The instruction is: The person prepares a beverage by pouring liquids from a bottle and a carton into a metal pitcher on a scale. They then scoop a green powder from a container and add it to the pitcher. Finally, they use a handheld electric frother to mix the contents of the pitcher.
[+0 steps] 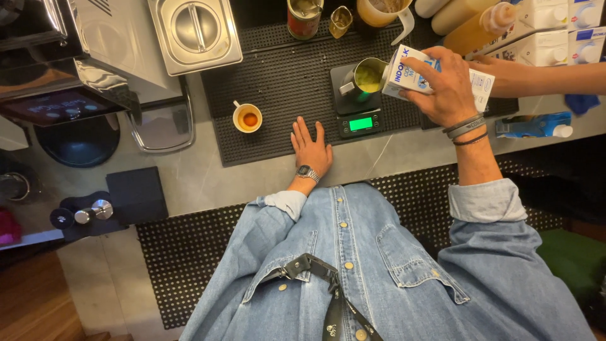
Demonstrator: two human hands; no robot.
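On the digital scale [359, 120], at the right of the black rubber bar mat [278, 82], stands a small metal pitcher [366, 77] with yellowish liquid inside. A white and blue milk carton [410, 79] is tipped over it, its top corner at the pitcher's rim. The person's right hand [445, 85] is wrapped around the carton, gripping it from above; dark bands circle that wrist. The left hand [310, 146] holds nothing: it lies flat on the mat's near edge, fingers spread narrowly, just left of the scale, a watch on the wrist. The scale's display glows green.

Left of the flat hand, apart from it, sits a white espresso cup [247, 117] containing dark coffee. Further left are a steel lidded container [194, 31] and the espresso machine [69, 57]. Behind the pitcher stand a tin can [304, 17] and a cream jug [382, 12]. Another person's arm [543, 76] reaches in from the right, beside stacked cartons [555, 31].
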